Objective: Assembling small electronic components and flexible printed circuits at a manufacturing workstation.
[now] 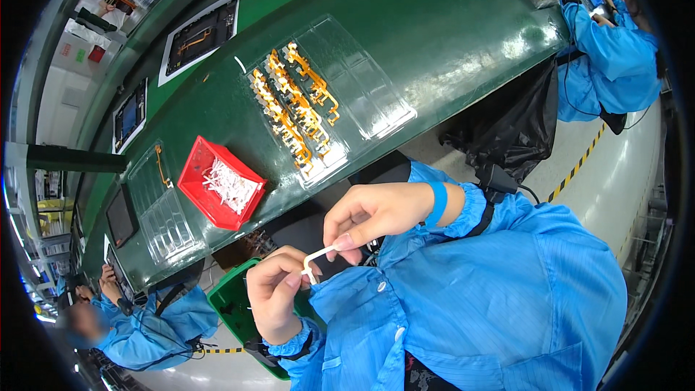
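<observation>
My left hand (276, 291) and right hand (382, 210) pinch, finger to thumb, the two ends of a bent white strip (319, 253); it is up near my blue coat (492, 289); a red bin (210, 208) of white bits (230, 187) sits on the green bench (449, 43), near orange strips (298, 103).

Ahead of the hands (387, 210), the green counter (449, 36) bears clear trays (369, 94), a red bin (210, 205) and, farther left, a dark slab (121, 216).
</observation>
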`<state>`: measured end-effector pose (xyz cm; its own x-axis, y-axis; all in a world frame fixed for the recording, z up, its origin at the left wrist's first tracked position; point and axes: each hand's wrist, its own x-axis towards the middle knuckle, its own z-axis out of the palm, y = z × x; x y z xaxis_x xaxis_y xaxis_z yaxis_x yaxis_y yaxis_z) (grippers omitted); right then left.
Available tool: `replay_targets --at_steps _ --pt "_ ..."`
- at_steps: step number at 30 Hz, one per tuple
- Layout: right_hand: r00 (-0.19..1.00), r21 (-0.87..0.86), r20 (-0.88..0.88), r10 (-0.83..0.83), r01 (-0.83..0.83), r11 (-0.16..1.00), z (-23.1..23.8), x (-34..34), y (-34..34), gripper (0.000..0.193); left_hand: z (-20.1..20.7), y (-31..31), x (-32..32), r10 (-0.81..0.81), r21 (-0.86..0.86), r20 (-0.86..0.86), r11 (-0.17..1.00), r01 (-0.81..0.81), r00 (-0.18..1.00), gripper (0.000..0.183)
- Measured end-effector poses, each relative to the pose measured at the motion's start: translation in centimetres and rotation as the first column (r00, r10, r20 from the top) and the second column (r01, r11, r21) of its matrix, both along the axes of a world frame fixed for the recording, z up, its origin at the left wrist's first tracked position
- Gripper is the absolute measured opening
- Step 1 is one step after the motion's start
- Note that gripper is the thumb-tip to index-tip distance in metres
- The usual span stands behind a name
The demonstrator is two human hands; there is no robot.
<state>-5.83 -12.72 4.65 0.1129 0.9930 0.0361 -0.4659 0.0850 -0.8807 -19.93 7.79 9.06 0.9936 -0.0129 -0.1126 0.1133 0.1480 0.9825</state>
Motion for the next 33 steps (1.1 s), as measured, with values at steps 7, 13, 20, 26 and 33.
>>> replay_targets --at_steps 7,13,20,26,33 --pt "0.975 -0.053 -0.22 0.022 -0.035 0.998 -1.2 -0.4 -1.0 0.028 0.4 0.7 -1.4 0.163 0.098 0.19 0.978 -0.184 0.968 0.025" --pt "0.962 -0.127 -0.151 -0.226 0.208 0.97 -0.8 -1.2 -1.0 0.024 -0.6 1.6 -3.2 0.198 0.125 0.221 0.965 -0.229 0.955 0.024" --pt "0.897 -0.14 -0.028 -0.44 0.433 0.89 -0.4 -2.2 -0.7 0.018 -1.6 0.8 -3.5 0.359 0.613 0.088 0.716 -0.334 0.929 0.018" --pt "0.714 -0.018 0.526 -0.462 0.553 0.833 1.1 -2.5 -0.1 0.02 -1.8 -4.1 -0.6 0.091 0.711 0.473 0.548 -0.441 0.876 0.026" --pt "0.593 0.095 0.62 -0.513 0.592 0.8 1.3 -3.3 -0.2 0.032 -3.1 -5.1 0.6 0.189 0.596 0.36 0.707 -0.381 0.914 0.008"
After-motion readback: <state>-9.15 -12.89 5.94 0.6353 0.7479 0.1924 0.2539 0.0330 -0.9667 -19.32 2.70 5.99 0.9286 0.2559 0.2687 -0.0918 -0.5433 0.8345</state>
